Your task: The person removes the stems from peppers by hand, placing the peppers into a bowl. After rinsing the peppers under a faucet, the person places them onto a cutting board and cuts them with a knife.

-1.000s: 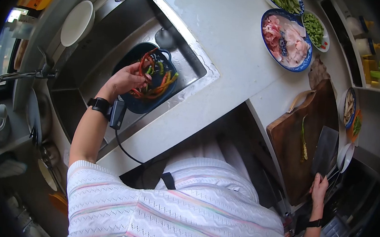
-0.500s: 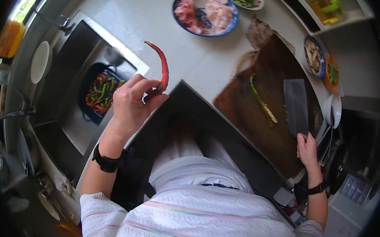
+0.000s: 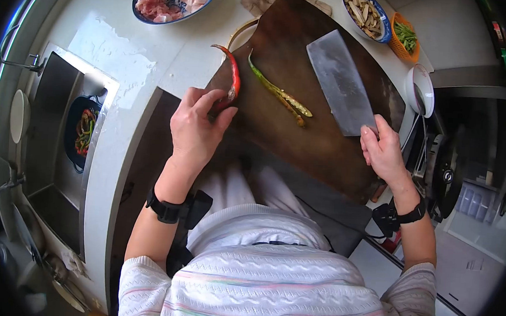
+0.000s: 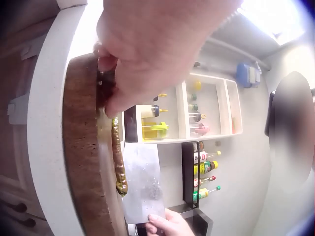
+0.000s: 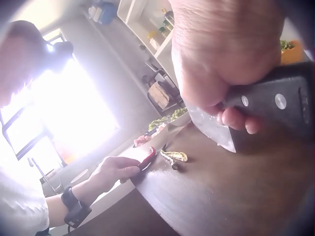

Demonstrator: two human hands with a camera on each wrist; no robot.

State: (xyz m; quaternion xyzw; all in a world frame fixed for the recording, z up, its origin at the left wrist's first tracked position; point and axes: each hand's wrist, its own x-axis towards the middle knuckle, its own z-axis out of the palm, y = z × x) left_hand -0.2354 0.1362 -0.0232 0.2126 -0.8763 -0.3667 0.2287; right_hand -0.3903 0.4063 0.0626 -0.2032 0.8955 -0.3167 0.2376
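Note:
My left hand (image 3: 200, 122) pinches a red chili pepper (image 3: 234, 74) by its stem end, over the left edge of the wooden cutting board (image 3: 277, 142). The pepper's curved tip points away from me. Beside it lies a green chili pepper (image 3: 269, 87), split lengthwise with pale seeds showing. In my right hand (image 3: 387, 150) is a cleaver, its black handle (image 5: 270, 98) gripped by curled fingers. The broad grey blade (image 3: 339, 82) lies flat-side up over the right part of the board in the head view.
A blue-rimmed plate of meat (image 3: 158, 1) stands at the back left. Behind the board are a bowl of pale slices (image 3: 363, 13), an orange basket of greens (image 3: 405, 39) and a white bowl (image 3: 419, 90). A basin (image 3: 78, 146) of peppers sits in the sink (image 3: 58, 179).
My left hand has gone from the basin in the sink to the cutting board, bringing the red chili pepper. The right hand keeps the cleaver over the board as the view turns right.

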